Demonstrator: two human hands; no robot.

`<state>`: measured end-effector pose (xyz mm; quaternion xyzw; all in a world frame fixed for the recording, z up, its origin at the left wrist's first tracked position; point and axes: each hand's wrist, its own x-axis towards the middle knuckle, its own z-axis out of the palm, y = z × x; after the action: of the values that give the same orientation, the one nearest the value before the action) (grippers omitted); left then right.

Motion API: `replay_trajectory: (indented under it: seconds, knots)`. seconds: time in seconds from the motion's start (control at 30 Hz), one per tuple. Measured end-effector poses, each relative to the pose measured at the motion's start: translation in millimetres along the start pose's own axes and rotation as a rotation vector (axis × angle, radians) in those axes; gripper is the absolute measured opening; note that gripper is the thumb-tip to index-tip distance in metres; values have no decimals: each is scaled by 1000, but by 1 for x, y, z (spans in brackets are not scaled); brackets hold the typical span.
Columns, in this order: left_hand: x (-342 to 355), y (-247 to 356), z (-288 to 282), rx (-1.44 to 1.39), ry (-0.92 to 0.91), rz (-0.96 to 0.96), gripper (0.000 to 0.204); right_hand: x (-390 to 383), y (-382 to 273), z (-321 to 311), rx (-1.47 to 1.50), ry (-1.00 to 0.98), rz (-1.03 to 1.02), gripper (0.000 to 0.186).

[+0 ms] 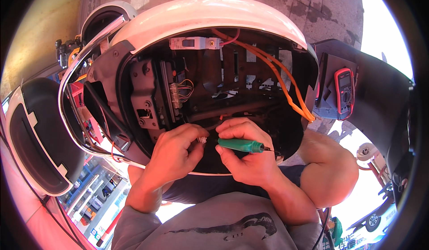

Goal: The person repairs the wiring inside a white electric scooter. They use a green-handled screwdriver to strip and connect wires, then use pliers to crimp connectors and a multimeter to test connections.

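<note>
My left hand [175, 152] is closed in a pinch on a small white wire connector [202, 139], mostly hidden by the fingers. Just right of it, my right hand [252, 160] is wrapped round a green-handled tool [239, 145]. A thin dark tip or lead sticks out of the tool's right end; its exact kind I cannot make out. Both hands are over the near edge of an open white scooter body [214, 15]. Behind my left hand, a row of pale connectors [174, 95] with thin wires sits on a dark controller unit inside.
A white circuit breaker [194, 43] is at the bay's far side. Thick orange cables [279, 73] curve down its right side. A red multimeter [345, 93] lies on a dark surface at the right. A black-and-white scooter seat [42, 138] stands at the left.
</note>
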<state>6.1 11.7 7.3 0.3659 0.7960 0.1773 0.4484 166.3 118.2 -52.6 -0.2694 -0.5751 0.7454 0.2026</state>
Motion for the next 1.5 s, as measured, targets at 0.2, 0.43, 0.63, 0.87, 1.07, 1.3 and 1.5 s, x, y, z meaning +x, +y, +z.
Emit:
replay_trajectory:
  seconds: [0.2,0.43,0.63,0.87,1.07,1.3,1.5]
  knots:
    - [-2,-2,2,144,-91,126,20,-5,-14,-15,-29,24,-102,33]
    - [-2,3,9,198,-35,62,29,-42,-98,-91,95,294,-243,42]
    - [-4,6,14,246,37,59,26,-117,-117,-219,-400,691,-192,28]
    - [2,3,18,316,59,126,21,-101,123,-305,-739,550,450,34]
    - [13,0,26,372,28,58,24,-49,208,-308,-936,445,615,35]
    - [11,-7,26,357,47,122,22,-49,202,-296,-892,630,498,32]
    - [21,-28,26,380,50,227,21,-159,157,-321,-672,854,279,28]
